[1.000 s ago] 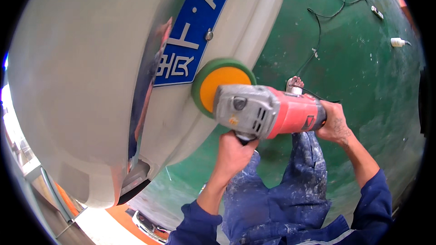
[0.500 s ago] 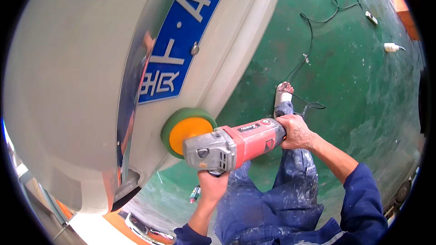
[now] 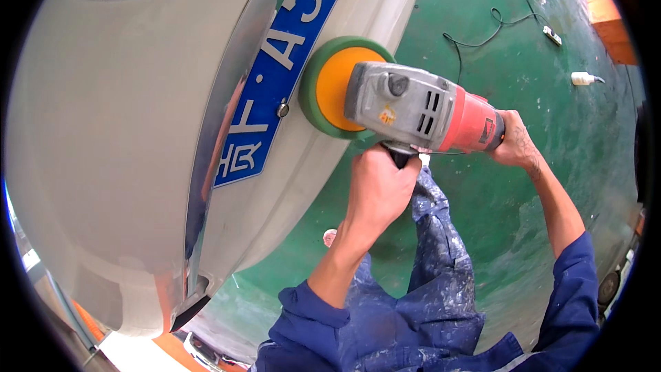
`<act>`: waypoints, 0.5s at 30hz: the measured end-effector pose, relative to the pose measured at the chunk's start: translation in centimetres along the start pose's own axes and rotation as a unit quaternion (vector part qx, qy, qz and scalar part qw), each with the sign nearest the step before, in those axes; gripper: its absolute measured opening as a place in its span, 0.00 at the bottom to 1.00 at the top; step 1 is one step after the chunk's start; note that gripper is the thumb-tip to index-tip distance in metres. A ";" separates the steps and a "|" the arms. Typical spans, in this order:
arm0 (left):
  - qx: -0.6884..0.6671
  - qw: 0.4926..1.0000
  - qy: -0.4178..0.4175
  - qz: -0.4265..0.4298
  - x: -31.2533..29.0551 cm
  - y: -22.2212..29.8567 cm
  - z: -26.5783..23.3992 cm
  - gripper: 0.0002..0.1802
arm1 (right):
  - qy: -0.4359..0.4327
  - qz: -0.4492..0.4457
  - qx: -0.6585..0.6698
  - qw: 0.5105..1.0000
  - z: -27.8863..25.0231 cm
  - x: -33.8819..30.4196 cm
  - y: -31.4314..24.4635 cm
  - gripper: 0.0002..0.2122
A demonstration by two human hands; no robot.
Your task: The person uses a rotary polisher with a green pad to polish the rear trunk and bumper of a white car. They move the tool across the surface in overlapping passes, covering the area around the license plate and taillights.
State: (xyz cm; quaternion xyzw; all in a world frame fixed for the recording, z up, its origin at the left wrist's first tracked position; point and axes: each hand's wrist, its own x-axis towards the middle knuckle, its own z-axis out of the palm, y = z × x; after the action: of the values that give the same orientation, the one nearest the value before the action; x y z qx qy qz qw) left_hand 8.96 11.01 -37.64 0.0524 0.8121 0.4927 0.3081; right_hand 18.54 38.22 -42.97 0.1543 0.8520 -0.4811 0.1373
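Note:
A red and grey power polisher (image 3: 420, 107) spans the space between my two hands. My left hand (image 3: 382, 182) is wrapped round its black side handle, below the grey gear head. At the far end of the red body, my right hand (image 3: 515, 141) grips the rear handle. The polisher carries an orange and green round pad (image 3: 330, 89), which is at the white car body panel (image 3: 275, 200), just right of the blue licence plate (image 3: 275, 62). Whether the pad's face fully touches the paint is hidden.
A chrome trim strip (image 3: 206, 145) runs along the plate's left side. A black cord (image 3: 475, 45) lies on the green floor (image 3: 496, 220), leading to a small power strip (image 3: 551, 36). Farther right are a white bottle (image 3: 582, 78) and an orange box (image 3: 609, 21).
The polisher and both hands have moved up and to the right. Its pad has shifted from below the plate's lower end to beside the plate's middle.

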 end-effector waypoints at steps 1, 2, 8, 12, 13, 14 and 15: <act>0.010 1.000 0.000 -0.009 0.1 0.5 0.0 0.15 | 0.000 0.005 0.008 1.000 0.0 0.0 0.5 0.15; 0.020 1.000 0.000 -0.018 0.1 0.7 0.0 0.15 | -0.008 0.003 0.003 1.000 0.7 -0.2 1.2 0.15; 0.000 0.994 0.070 -0.087 -8.7 -4.9 -2.2 0.12 | -0.079 -0.040 -0.019 0.996 7.7 -2.7 0.4 0.19; -0.009 0.983 0.128 -0.131 -15.6 -10.6 -3.9 0.06 | -0.161 -0.085 -0.089 0.979 12.5 -4.1 0.1 0.17; -0.014 0.981 0.139 -0.138 -16.6 -11.6 -4.0 0.06 | -0.171 -0.084 -0.096 0.977 13.0 -4.2 -1.0 0.16; -0.019 0.978 0.150 -0.144 -17.5 -12.5 -4.1 0.07 | -0.178 -0.082 -0.097 0.976 13.4 -4.4 -1.3 0.16; -0.031 0.977 0.156 -0.143 -17.7 -12.6 -4.1 0.08 | -0.185 -0.083 -0.102 0.974 13.4 -4.3 -1.4 0.16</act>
State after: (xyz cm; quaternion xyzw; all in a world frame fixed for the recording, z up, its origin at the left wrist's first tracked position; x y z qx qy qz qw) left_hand 23.71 -5.43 -38.85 -0.1510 0.8337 0.4708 0.2461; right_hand 23.07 25.47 -46.94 -0.0230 0.8661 -0.4219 0.2670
